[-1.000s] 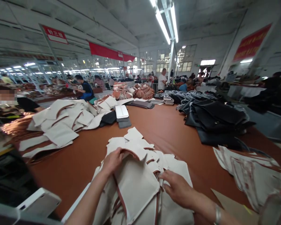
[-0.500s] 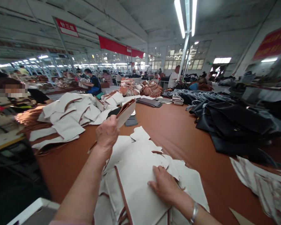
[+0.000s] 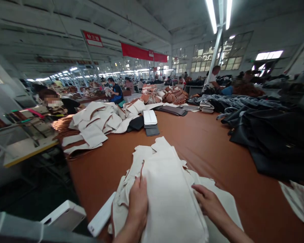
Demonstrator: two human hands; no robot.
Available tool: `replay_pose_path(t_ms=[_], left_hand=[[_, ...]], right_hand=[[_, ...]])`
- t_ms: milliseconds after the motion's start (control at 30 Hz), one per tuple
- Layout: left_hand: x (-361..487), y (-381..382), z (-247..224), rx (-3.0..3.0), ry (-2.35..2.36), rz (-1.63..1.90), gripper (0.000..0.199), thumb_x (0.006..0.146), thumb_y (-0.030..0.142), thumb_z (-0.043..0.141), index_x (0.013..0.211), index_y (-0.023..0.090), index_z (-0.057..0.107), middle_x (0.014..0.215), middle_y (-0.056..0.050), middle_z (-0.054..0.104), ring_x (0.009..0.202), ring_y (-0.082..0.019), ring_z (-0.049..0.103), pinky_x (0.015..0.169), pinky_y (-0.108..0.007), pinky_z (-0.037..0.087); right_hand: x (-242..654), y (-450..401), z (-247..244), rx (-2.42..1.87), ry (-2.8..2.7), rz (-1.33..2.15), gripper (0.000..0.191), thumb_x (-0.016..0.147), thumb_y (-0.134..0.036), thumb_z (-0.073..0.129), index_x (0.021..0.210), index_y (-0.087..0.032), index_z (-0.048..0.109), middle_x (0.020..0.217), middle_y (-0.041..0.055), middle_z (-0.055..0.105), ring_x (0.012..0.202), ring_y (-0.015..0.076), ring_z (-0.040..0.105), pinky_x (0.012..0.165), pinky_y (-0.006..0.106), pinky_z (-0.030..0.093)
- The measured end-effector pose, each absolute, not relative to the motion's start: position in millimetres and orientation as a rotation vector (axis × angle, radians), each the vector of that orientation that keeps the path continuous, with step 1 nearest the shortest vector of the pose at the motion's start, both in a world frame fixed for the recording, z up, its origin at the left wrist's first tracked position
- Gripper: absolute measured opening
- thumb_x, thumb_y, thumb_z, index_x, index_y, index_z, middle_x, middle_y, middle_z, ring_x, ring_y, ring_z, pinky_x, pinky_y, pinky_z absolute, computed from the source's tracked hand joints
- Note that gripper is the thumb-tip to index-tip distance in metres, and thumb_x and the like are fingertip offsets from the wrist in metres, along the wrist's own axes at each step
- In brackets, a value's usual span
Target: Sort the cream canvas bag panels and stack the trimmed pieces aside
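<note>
Hands [image 3: 138, 204] [image 3: 209, 202] each grip an edge of one cream fabric panel [image 3: 169, 195], fingers closed, right above the brown desk [image 3: 202, 135].

Sewing workshop | fabric heaps [image 3: 91, 123], seated workers [image 3: 116, 91] | tube lights [image 3: 211, 15] (lit)

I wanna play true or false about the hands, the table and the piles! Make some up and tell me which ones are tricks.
1. The left hand and right hand both touch the pale cloth. True.
2. The table is blue. False: the table is brown.
3. The black pile is right of the cloth. True.
4. The red banner lies on the floor. False: the red banner hangs up high.
5. A white pad lies over grey pads. True.
</note>
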State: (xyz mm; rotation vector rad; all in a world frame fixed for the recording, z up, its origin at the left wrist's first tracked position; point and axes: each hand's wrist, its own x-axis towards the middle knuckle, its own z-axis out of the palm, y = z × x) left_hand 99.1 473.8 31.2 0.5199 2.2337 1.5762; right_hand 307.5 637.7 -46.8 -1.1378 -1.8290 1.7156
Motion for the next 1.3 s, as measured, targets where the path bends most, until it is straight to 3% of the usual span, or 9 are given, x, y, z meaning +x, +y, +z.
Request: replay_pose_path(t_ms=[67,167,300,500,667,767,1067,1200,1300], left_hand=[[107,447,-6,0.444,2.453,1.250,0.048,0.087,0.054,0.038,0.091,0.013,0.063,0.095,-0.017,0.070,0.095,-0.030,0.064,0.088,-0.043,0.050],[109,428,-36,0.429,2.546,1.108,0.042,0.082,0.053,0.044,0.082,0.015,0.062,0.092,-0.019,0.069,0.101,-0.036,0.063,0.094,-0.047,0.048],[115,436,-34,0.474,2.433,1.189,0.045,0.085,0.048,0.041,0.107,0.013,0.058,0.102,-0.017,0.068,0.105,-0.032,0.064,0.094,-0.042,0.050],[172,470,12,1.020,2.134,1.491,0.050,0.088,0.037,0.044,0.130,0.012,0.049,0.134,-0.020,0.048,0.128,-0.029,0.049,0.109,-0.043,0.041],[206,495,46,1.069,1.247,1.454,0.070,0.071,0.010,0.058,0.137,0.022,0.041,0.137,-0.011,0.055,0.127,-0.025,0.054,0.109,-0.042,0.043],[195,480,28,1.158,1.417,1.420,0.057,0.075,0.008,0.051,0.130,0.021,0.047,0.128,-0.011,0.062,0.116,-0.021,0.062,0.102,-0.038,0.050],[95,381,-82,1.769,2.659,0.524,0.078,0.073,0.022,0.073,0.144,0.028,0.041,0.151,-0.006,0.046,0.140,-0.033,0.039,0.110,-0.052,0.044],[89,379,-83,1.829,2.654,0.481,0.073,0.080,0.052,0.068,0.144,0.030,0.042,0.148,-0.008,0.049,0.135,-0.034,0.046,0.105,-0.051,0.050],[91,372,-81,1.948,2.682,0.454,0.078,0.075,0.055,0.072,0.144,0.028,0.045,0.141,-0.012,0.055,0.127,-0.036,0.054,0.101,-0.050,0.053]], right_hand=[[321,640,-55,-1.244,-1.780,1.774,0.059,0.079,-0.061,0.056,0.114,-0.015,0.066,0.098,0.0121,0.069,0.087,0.0291,0.064,0.063,0.037,0.053],[324,628,-56,-1.175,-1.890,1.556,0.055,0.085,-0.061,0.050,0.117,-0.018,0.064,0.107,0.0126,0.065,0.097,0.0292,0.063,0.078,0.039,0.054],[300,589,-27,-0.849,-2.126,1.219,0.050,0.094,-0.055,0.043,0.125,-0.021,0.060,0.114,0.0132,0.062,0.105,0.0281,0.061,0.095,0.040,0.048],[274,569,22,-0.683,-2.164,1.746,0.078,0.084,-0.068,0.056,0.141,-0.015,0.047,0.134,0.0169,0.057,0.120,0.0321,0.055,0.104,0.043,0.042],[297,608,24,-0.752,-1.712,2.086,0.053,0.076,-0.056,0.073,0.104,-0.012,0.062,0.092,0.0106,0.070,0.089,0.0283,0.067,0.081,0.038,0.053],[320,641,28,-0.946,-1.517,2.266,0.052,0.071,-0.053,0.076,0.098,-0.011,0.062,0.076,0.0104,0.069,0.068,0.0281,0.067,0.066,0.040,0.054],[267,698,136,-0.465,-2.380,0.685,0.019,0.089,-0.030,0.055,0.081,-0.017,0.066,0.079,0.0028,0.064,0.076,0.0174,0.056,0.071,0.027,0.043],[209,663,82,-0.166,-2.771,0.455,0.031,0.090,-0.015,0.047,0.113,-0.024,0.064,0.114,0.0069,0.062,0.097,0.0195,0.058,0.084,0.030,0.045],[195,630,26,0.086,-3.132,0.330,0.033,0.085,-0.032,0.058,0.116,-0.021,0.062,0.117,0.0129,0.060,0.103,0.0287,0.057,0.089,0.041,0.046]])
